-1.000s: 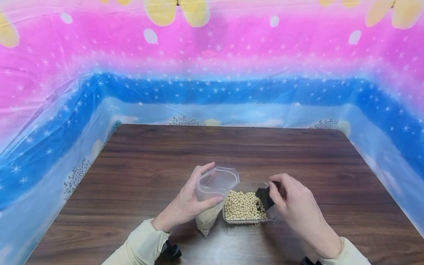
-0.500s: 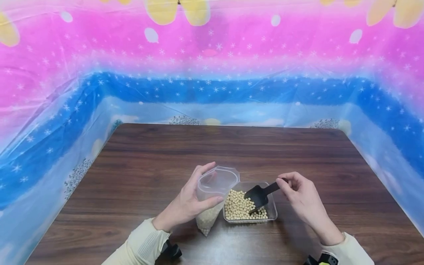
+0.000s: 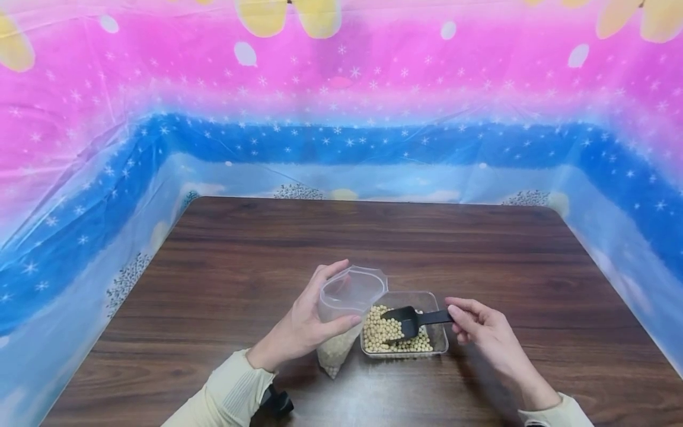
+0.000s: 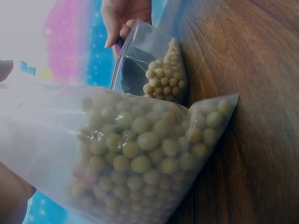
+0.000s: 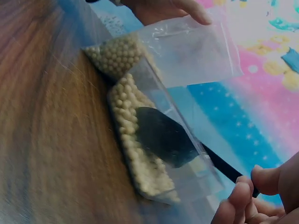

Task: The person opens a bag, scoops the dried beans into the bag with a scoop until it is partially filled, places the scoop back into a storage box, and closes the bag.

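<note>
My left hand [image 3: 304,323] grips a clear plastic bag [image 4: 135,154] around its upper part, its mouth held wide. Pale round beans fill the lower part of the bag, whose bottom corner reaches the table. Just right of it stands a clear rectangular box [image 3: 441,344] holding more beans [image 3: 376,332]. My right hand [image 3: 488,332] pinches the end of the handle of a black scoop [image 3: 409,323]. The scoop's head lies in the box among the beans, and some beans sit in it. Through the box wall in the right wrist view, the scoop head [image 5: 163,137] shows dark.
A dark wood-grain table [image 3: 299,237] carries everything. Behind and at both sides hangs a pink and blue patterned cloth [image 3: 341,142]. A black wrist device [image 3: 277,403] sits beneath the left sleeve.
The scoop has swung from steep to nearly level and moved left into the beans. My right hand has shifted to the right and lower. The left hand and bag hold nearly still.
</note>
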Demonstrator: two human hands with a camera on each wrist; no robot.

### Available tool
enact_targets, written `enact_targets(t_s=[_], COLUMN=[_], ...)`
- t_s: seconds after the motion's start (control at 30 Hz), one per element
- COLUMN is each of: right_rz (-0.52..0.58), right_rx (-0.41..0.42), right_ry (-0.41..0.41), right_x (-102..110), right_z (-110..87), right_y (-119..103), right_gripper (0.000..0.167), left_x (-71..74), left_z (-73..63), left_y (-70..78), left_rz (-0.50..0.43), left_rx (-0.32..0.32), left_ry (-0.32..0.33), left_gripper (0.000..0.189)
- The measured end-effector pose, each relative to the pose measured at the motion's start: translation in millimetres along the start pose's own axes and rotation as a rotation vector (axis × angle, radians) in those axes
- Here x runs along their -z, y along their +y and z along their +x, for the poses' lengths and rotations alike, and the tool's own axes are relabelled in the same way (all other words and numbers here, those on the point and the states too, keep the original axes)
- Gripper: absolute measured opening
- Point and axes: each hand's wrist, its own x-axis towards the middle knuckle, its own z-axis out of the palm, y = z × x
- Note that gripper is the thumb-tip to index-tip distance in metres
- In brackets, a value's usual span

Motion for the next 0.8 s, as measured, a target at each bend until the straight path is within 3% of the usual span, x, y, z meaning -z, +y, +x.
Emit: enact_targets(t_s=[0.17,0.5,0.8], right_rz=[0.152,0.22,0.439], right_rx=[-0.061,-0.137,-0.081], right_ry=[0.0,0.037,-0.04], right_x=[-8,-2,21], right_z=[1.2,4.5,6.8], right_y=[8,12,16], right_gripper=[0.03,0.028,0.018], left_x=[0.0,-0.3,-0.4], left_z=[0.2,-0.1,-0.3], left_y=[-0.5,0.7,-0.6], left_rz=[0.003,0.004,-0.007], left_rx=[-0.001,0.011,0.018], left_ry=[-0.001,0.004,0.0], left_gripper=[0.079,0.082,0.082])
